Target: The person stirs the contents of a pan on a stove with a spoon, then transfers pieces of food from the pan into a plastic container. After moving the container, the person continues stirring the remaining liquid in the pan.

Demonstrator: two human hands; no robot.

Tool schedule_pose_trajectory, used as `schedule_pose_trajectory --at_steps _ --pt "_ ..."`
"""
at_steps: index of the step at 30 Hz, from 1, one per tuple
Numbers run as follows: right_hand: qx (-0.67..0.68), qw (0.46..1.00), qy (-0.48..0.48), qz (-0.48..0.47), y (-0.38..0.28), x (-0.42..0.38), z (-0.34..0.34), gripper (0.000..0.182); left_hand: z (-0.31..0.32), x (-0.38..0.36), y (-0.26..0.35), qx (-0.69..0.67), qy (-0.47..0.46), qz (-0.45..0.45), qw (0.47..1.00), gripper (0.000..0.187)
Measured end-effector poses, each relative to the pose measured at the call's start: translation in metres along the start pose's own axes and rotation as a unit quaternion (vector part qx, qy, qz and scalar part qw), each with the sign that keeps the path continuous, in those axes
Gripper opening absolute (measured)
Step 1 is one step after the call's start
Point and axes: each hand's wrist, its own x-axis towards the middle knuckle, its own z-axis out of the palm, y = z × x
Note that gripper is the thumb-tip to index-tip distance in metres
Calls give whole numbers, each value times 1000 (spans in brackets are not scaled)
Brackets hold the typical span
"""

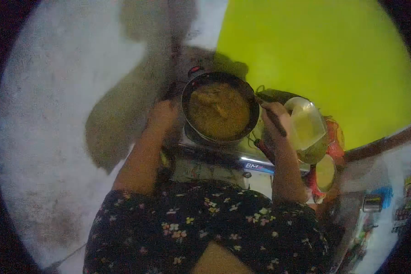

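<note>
A dark round pan (186, 119) sits on a stove (228, 154) in front of me, with a yellow-brown, saucy food (219, 112) in it. My right hand (278, 119) is closed around the dark handle of a cooking utensil (275, 123) at the pan's right rim. The utensil's head is hidden, so its exact kind does not show. At the left side of the pan is my left hand (163, 115). Its fingers are dark and blurred, and whether they grip the pan's edge cannot be made out.
To the right of my right hand stands a translucent plastic container (307, 123). Red items (335, 137) and a round pale lid or dish (325, 173) lie beyond it. A bright yellow-green surface (315, 55) rises behind, and a metal cup (372, 203) is farther right.
</note>
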Motion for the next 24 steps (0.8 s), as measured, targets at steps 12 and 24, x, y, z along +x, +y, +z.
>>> schedule_pose_trajectory --at_steps 12,24 --pt "137 990 22 7 10 6 4 17 5 -1 3 22 31 -15 999 46" --pt "124 989 -69 48 13 0 -4 16 10 8 -7 -30 4 -15 999 45"
